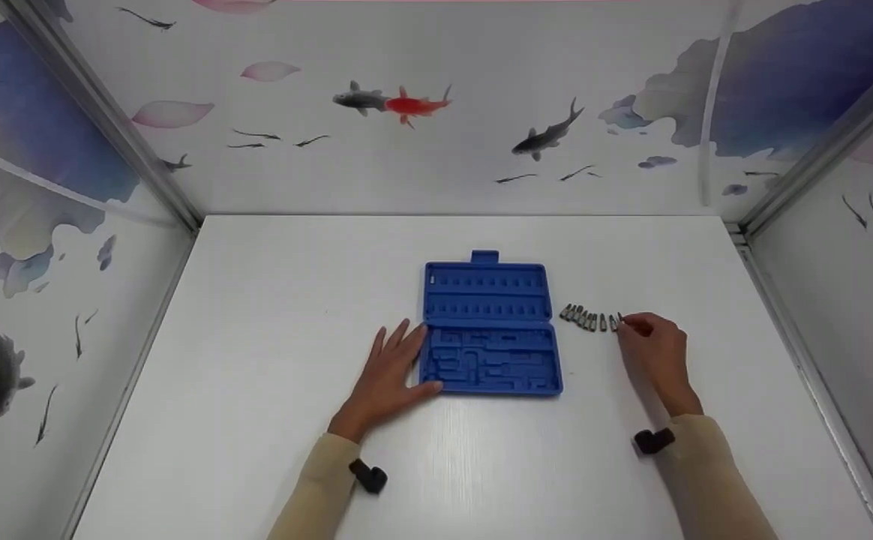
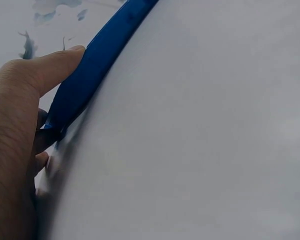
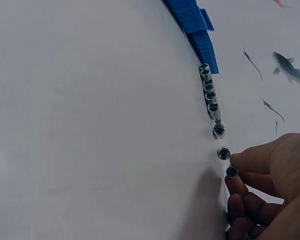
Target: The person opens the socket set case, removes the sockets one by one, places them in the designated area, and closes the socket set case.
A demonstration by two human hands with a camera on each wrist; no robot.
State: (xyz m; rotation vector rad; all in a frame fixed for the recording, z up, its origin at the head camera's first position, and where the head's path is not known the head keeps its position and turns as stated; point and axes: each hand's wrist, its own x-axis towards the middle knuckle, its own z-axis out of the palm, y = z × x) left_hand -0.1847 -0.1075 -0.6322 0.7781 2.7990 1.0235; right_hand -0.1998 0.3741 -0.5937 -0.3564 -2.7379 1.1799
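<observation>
A blue plastic socket case (image 1: 487,324) lies unfolded on the white table, its moulded slots facing up. My left hand (image 1: 385,381) rests against the case's left side with fingers stretched out, the thumb on the front corner. In the left wrist view that thumb touches the edge of the blue case (image 2: 87,75). To the right of the case, small metal sockets (image 1: 583,317) lie in a slanting row. At the row's right end my right hand (image 1: 655,352) pinches one socket (image 3: 232,172) between thumb and fingers. Another socket (image 3: 223,153) lies just beside the thumb tip.
White panels printed with fish and petals stand around the white table (image 1: 271,315), with metal rails (image 1: 133,135) at their corners. A small pale mark (image 1: 432,280) shows in the upper left slot of the case lid. Black wrist cameras (image 1: 369,477) sit on both sleeves.
</observation>
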